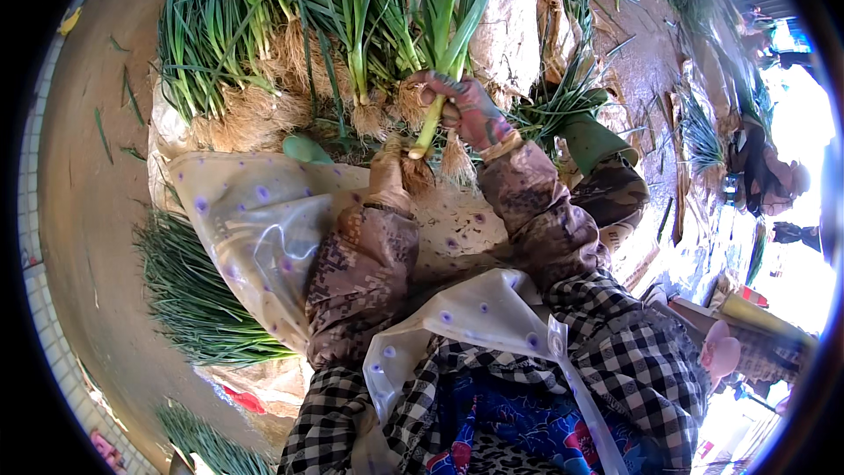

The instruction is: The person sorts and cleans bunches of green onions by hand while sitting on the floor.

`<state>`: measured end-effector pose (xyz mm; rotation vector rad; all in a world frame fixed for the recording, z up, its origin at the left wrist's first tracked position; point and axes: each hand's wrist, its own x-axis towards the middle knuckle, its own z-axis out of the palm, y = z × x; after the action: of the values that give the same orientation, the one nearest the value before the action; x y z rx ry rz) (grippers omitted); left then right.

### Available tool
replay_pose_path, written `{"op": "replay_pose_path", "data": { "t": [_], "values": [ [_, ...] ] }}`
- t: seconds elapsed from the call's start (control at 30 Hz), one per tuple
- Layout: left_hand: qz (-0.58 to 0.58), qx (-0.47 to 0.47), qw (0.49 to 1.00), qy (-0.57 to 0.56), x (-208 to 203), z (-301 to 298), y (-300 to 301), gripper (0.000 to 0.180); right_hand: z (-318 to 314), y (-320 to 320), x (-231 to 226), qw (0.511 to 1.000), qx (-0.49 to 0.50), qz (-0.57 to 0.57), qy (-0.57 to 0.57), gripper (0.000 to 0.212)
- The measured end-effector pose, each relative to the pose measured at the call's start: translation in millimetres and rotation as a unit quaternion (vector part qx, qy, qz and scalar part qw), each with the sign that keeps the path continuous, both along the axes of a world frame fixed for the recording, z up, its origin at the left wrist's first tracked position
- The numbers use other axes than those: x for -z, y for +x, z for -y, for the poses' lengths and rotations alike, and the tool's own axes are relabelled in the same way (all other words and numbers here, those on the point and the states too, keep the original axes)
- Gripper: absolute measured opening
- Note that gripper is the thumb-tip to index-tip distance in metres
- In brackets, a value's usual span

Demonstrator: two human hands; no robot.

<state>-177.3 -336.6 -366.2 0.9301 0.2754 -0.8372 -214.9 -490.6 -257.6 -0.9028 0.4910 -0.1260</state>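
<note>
Clasping scallions (449,48), right hand (476,114) curled

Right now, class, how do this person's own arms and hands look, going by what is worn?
Brown, blocky camouflage sleeve covers, matching on both sides, meet black-and-white checked sleeves higher up. The right hand shows blotchy markings; whether it or the left hand is gloved, I cannot tell.
</note>
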Motion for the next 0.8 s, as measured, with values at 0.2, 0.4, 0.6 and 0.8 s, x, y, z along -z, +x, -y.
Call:
{"op": "replay_pose_path", "data": {
  "t": [0.2,0.4,0.6,0.8],
  "values": [
    [-0.184,-0.089,0.899,-0.388,-42.1,-31.0,54.1,0.020,78.4,-27.2,-14.9,0.999,0.028,0.018,-0.007,0.033],
    [0.029,-0.039,0.872,-0.488,-107.3,-54.6,82.3,0.004,136.3,-38.2,-23.7,0.995,0.025,-0.067,-0.071,0.033],
    [0.503,0.380,0.751,0.193,-107.1,-15.8,7.2,0.077,124.5,-8.1,-23.5,0.996,-0.042,-0.042,-0.068,0.030],
    [0.617,0.208,0.660,0.376,-27.7,0.7,4.5,0.064,98.2,-5.4,-6.3,0.969,-0.142,-0.136,-0.150,0.026]
  ]
}}
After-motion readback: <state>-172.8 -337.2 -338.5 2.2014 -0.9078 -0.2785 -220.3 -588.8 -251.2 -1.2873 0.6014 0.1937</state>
